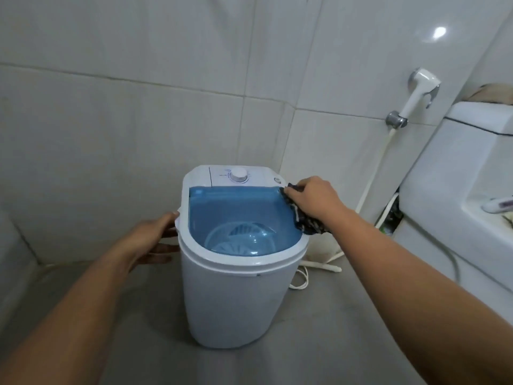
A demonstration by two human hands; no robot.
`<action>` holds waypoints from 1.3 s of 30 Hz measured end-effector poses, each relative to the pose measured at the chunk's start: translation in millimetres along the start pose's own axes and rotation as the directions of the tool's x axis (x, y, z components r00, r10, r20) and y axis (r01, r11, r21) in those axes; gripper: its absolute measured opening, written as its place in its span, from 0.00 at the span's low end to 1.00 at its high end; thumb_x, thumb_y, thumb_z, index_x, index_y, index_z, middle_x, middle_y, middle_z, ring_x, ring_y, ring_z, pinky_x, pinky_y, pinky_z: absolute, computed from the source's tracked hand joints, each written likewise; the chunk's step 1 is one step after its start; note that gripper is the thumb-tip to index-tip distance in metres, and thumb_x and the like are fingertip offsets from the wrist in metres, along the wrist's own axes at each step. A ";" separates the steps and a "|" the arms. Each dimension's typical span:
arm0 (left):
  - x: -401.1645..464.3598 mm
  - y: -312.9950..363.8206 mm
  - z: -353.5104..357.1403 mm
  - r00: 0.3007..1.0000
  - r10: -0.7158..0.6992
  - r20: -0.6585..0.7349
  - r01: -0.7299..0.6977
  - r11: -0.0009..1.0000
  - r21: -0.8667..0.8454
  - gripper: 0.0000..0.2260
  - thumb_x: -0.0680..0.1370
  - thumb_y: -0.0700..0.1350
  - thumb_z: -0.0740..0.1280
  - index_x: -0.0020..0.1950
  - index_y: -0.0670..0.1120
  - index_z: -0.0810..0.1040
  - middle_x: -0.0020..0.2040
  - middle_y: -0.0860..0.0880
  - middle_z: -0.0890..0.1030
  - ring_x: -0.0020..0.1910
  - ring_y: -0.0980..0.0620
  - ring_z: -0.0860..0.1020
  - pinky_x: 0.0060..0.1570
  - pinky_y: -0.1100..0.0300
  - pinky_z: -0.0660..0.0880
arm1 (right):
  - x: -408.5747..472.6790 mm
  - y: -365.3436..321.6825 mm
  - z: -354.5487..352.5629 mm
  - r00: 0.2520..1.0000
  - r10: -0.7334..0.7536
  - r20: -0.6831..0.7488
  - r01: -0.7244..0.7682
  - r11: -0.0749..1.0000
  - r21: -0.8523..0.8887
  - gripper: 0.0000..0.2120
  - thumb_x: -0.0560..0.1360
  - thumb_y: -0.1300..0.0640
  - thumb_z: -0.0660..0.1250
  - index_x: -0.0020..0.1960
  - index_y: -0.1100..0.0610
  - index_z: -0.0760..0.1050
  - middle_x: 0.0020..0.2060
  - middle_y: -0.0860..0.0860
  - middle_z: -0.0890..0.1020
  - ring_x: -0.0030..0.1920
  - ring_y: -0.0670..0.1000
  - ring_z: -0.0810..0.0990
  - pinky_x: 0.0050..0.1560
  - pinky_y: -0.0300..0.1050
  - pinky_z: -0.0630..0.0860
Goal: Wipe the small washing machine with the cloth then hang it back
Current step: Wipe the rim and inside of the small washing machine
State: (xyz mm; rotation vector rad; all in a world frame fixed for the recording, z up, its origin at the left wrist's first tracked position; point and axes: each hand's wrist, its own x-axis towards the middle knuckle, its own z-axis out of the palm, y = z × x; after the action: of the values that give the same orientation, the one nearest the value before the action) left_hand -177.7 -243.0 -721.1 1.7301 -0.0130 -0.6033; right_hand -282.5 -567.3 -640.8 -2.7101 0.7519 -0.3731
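A small white washing machine (236, 301) with a translucent blue lid (238, 207) and a white dial (238, 175) stands on the grey floor by the tiled wall. My right hand (313, 198) presses a dark patterned cloth (308, 225) onto the machine's right rim, near the back corner. The cloth drapes along that rim under my wrist. My left hand (150, 240) rests against the machine's left side just below the rim, fingers spread on the casing.
A white toilet (458, 190) stands close on the right, with a bidet sprayer (416, 98) and its hose on the wall behind. A white cord (302, 282) and drain hose (324, 265) lie on the floor right of the machine. Tiled walls close in behind and on the left.
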 end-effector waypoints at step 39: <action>-16.9 74.5 -19.7 0.942 0.287 -0.176 -0.297 0.954 -0.035 0.23 0.82 0.65 0.63 0.57 0.48 0.87 0.54 0.49 0.89 0.55 0.47 0.86 0.52 0.51 0.82 | -41.0 -134.7 -6.7 0.857 -0.196 0.476 -0.348 0.462 0.816 0.31 0.73 0.31 0.68 0.58 0.56 0.84 0.49 0.55 0.88 0.50 0.56 0.88 0.58 0.55 0.82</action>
State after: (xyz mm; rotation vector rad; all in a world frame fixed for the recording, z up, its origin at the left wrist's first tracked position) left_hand -161.4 -238.9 -644.1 1.6746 -0.1288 -0.2346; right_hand -257.4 -436.8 -593.8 -1.5940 0.3357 0.0328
